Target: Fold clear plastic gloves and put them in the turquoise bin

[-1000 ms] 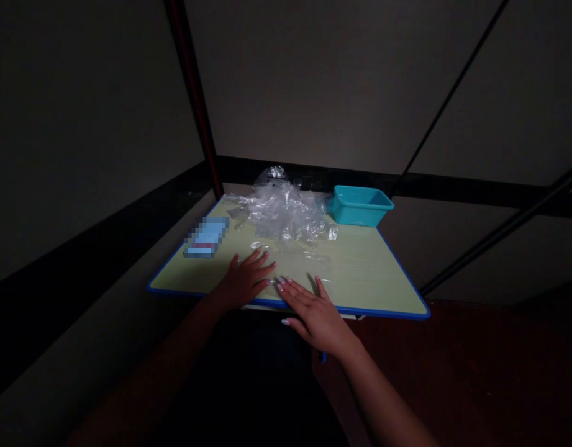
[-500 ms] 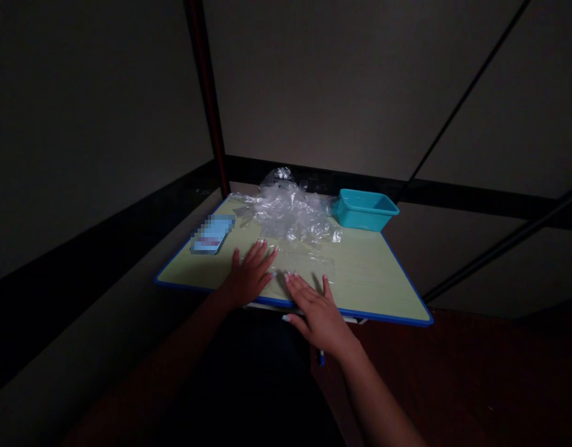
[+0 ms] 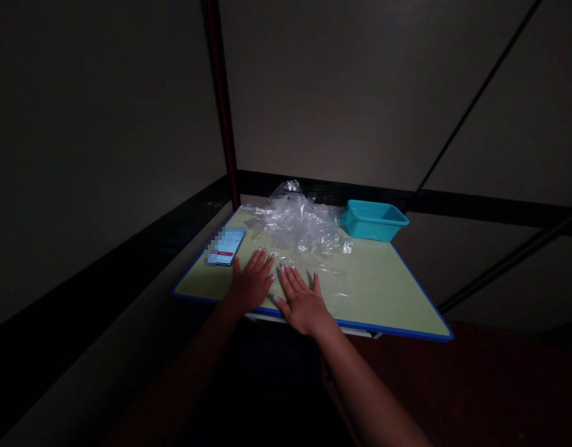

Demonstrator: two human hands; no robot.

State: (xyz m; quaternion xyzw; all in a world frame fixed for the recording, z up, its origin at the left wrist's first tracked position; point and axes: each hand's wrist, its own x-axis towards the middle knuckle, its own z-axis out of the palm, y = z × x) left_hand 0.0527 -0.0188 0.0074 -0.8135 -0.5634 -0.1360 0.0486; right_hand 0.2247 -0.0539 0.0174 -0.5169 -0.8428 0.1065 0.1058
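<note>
On the near part of a small pale table (image 3: 383, 292) lies a flat, clear plastic bag (image 3: 332, 285), spread out and hard to make out against the top. My left hand (image 3: 251, 282) rests palm down with fingers spread at the bag's left side. Close beside it, my right hand (image 3: 302, 301) lies flat over the bag's near left part, fingers stretched forward and thumb apart. Neither hand grips anything. Just beyond the fingertips sits a loose heap of crumpled clear plastic bags (image 3: 299, 223).
A turquoise plastic basket (image 3: 372, 230) stands at the table's back right corner. A phone (image 3: 227, 245) with a lit screen lies at the left, near my left hand. Dark-banded walls (image 3: 323, 93) enclose the table's back and left sides.
My right hand has moved left and forward, closer to my left hand, and lies flatter. My left hand stays nearly in place on the table. The view has shifted slightly.
</note>
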